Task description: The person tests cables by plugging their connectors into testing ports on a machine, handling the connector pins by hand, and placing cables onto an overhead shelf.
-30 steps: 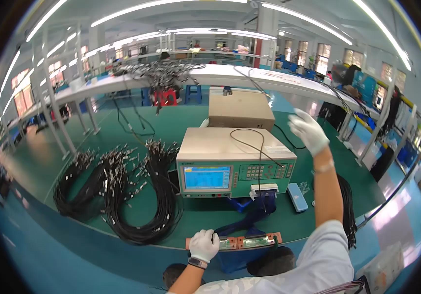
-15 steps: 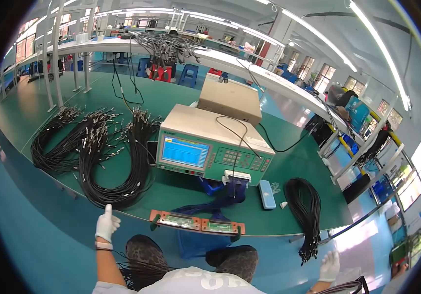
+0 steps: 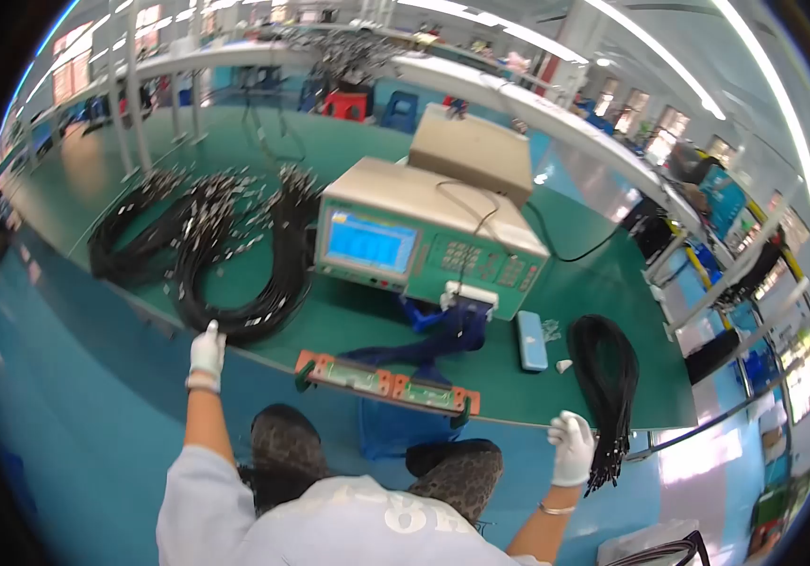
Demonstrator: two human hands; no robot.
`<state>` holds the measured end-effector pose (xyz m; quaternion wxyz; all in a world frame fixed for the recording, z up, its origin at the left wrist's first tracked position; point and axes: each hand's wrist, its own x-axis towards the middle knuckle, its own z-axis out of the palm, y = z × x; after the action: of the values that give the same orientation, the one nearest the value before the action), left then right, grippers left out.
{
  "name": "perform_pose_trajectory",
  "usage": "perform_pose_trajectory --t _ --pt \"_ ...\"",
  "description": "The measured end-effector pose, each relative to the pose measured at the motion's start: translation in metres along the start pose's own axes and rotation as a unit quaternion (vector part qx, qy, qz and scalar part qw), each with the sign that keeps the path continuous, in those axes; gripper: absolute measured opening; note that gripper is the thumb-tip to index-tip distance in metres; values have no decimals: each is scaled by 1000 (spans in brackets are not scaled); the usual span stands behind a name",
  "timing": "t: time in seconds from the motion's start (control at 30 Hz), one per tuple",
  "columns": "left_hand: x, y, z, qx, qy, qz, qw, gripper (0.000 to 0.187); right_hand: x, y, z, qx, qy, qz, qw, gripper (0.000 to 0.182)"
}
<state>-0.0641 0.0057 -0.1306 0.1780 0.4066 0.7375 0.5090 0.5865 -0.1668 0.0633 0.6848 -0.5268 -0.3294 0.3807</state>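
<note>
My left hand (image 3: 207,355), in a white glove, is at the front table edge with a finger stretched up to the near curve of a looped black cable bundle (image 3: 235,325). My right hand (image 3: 571,449), also gloved, is raised just left of another black cable bundle (image 3: 612,368), whose ends hang over the table edge. Its fingers are loosely bent and apart, with nothing in them. Between my hands, a copper-coloured test fixture (image 3: 386,383) with two green circuit boards lies along the edge. A dark blue ribbon cable (image 3: 438,344) links it to a bench tester (image 3: 442,241) with a lit screen.
More black cables (image 3: 136,231) lie at the left of the green table (image 3: 329,325). A light blue case (image 3: 532,341) lies right of the tester, and a beige box (image 3: 471,146) stands behind it. A white shelf (image 3: 480,80) spans the back. A blue stool (image 3: 395,429) is below.
My right hand has come up and left, closer to the table edge and the right bundle. My left hand has moved up to the left bundle's near curve. The view has tilted down.
</note>
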Motion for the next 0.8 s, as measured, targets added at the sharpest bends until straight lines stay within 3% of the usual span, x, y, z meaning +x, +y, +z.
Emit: perform_pose_trajectory --t 0.03,0.1,0.13,0.2,0.37,0.57,0.7,0.8 --pt "-7 10 -13 11 9 -18 1000 40 -1 6 22 -6 -27 7 1000 16" --pt "-25 78 -23 -248 -29 -228 941 31 -12 13 63 -47 -84 21 995 17" --pt "-32 86 -21 -291 10 -260 921 31 -18 20 78 -49 -95 30 994 17" --pt "-46 96 -23 -294 25 -271 916 32 -28 30 97 -20 -208 49 977 18" --pt "-60 119 -25 -325 32 -297 897 37 -50 48 105 19 -283 148 947 20" --pt "-51 105 -15 -422 44 -249 871 36 -67 61 83 39 -278 217 935 21" --pt "-47 133 -21 -630 -30 -205 749 30 -73 77 72 99 -253 244 931 22" --pt "-61 159 -18 -655 -71 -164 734 27 -75 80 81 125 -272 264 917 23"
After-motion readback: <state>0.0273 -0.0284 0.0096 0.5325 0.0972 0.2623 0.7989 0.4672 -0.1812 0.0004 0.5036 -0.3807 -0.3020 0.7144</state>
